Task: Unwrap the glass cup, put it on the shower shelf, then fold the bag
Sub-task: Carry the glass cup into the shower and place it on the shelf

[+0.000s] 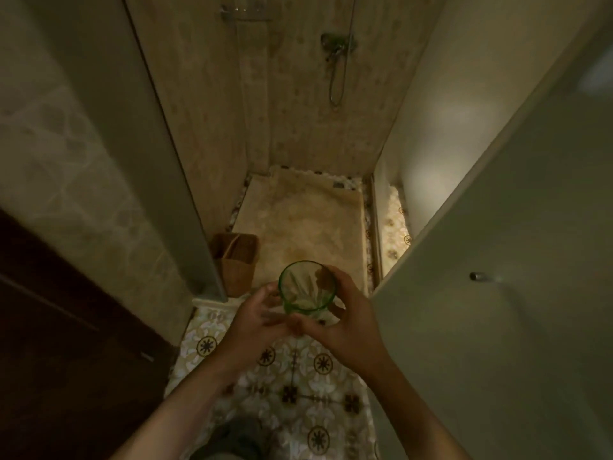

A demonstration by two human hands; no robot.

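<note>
A green-tinted glass cup [306,287] is held upright at the middle of the head view, its open mouth facing up. My right hand [345,327] wraps its right side and base, with the thumb over the rim. My left hand [257,322] touches the cup's lower left side, fingers curled toward the base. A thin clear bag [326,318] seems to cling around the cup's bottom; the dim light makes it hard to tell. The metal shower shelf [245,13] is fixed high on the far tiled wall.
I stand at the shower entrance. A woven basket [237,262] sits on the floor by the left glass panel [185,180]. The open shower door [497,293] with its knob [477,277] is on the right. A mixer tap [338,44] and hose hang on the far wall.
</note>
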